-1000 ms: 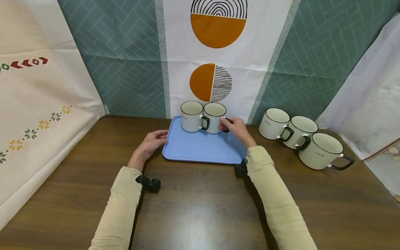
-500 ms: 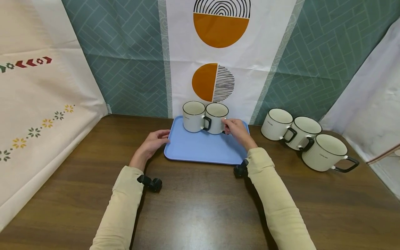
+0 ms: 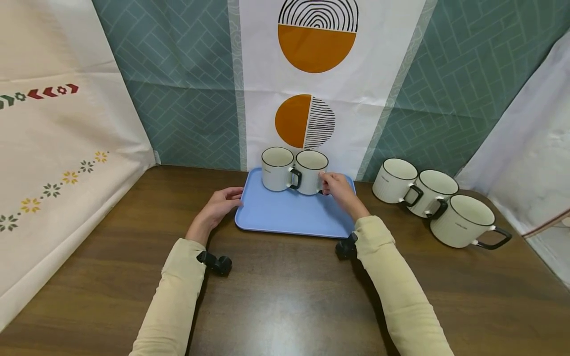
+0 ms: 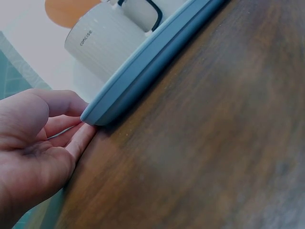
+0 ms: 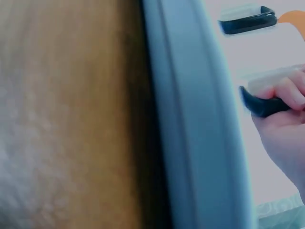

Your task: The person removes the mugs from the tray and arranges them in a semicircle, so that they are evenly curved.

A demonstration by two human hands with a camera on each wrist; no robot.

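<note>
Mug: stands upright at the far edge of the blue tray, touching a second mug on its left.
Right hand: fingers curled around the black handle of the mug.
Left hand: fingers relaxed, touching the left rim of the tray.
Table: carries the tray; three more mugs stand to the right.

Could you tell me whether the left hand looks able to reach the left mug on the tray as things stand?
Probably yes. The left hand rests at the blue tray's left edge, and bare tray lies between it and the left mug. The right hand is busy at the other mug's handle, out of the way.
</note>
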